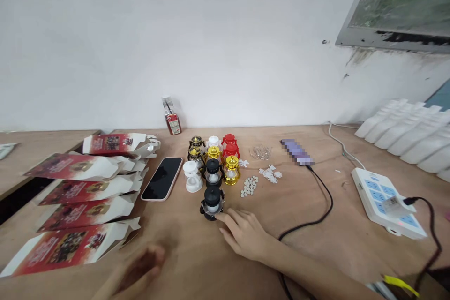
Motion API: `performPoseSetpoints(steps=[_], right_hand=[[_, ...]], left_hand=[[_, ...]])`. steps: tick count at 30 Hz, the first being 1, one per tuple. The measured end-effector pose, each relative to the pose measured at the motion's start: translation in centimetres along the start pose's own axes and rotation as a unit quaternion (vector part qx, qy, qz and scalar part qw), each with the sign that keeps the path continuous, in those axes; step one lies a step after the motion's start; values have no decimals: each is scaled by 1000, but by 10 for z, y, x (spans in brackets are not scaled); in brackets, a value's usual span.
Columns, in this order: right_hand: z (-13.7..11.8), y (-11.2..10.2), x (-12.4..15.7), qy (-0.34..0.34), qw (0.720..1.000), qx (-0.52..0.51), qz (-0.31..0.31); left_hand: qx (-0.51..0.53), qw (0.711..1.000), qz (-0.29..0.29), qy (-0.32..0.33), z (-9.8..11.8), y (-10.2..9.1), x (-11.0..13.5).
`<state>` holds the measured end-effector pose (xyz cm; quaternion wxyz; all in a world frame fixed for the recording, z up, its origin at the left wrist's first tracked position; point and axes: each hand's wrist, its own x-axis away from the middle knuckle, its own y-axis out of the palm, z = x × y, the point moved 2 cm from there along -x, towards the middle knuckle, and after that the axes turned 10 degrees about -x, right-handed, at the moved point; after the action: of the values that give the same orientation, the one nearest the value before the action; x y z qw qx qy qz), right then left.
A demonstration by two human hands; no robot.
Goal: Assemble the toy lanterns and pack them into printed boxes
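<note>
My right hand [244, 233] reaches in from the right, its index fingertip at the base of a small black lantern [212, 202] with a clear middle. That lantern stands upright, nearest to me. The thumb is apart from the index finger, and no grip around the lantern shows. Blurred by motion, my left hand [146, 267] hovers low over the table with curved fingers apart and nothing visible in it. Behind the front lantern stand another black lantern [213, 172], a white lantern [192, 176], a gold lantern [231, 169], a red lantern [231, 151] and several more.
Right of the lanterns lie round button-like pieces [249, 186], white plastic bits [270, 174] and thin metal wires [260, 152]. Red printed boxes [80, 193] and a phone [162, 179] lie left. A cabled phone [297, 152], power strip [386, 204] and bottle [172, 119] surround them.
</note>
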<state>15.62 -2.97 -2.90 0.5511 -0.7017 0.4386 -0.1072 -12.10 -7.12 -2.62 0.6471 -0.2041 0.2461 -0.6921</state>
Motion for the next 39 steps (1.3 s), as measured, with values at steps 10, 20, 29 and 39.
performPoseSetpoints(steps=[10, 20, 29, 39], right_hand=[[5, 1, 1, -9, 997, -1, 75], [34, -27, 19, -52, 948, -60, 309], [53, -34, 10, 119, 954, -145, 232], [48, -8, -1, 280, 778, -540, 157]], left_hand=[[-30, 984, -71, 160, 54, 86, -84], [-52, 981, 31, 184, 56, 64, -95], [-43, 985, -13, 165, 52, 59, -89], [115, 990, -75, -19, 36, 77, -89]])
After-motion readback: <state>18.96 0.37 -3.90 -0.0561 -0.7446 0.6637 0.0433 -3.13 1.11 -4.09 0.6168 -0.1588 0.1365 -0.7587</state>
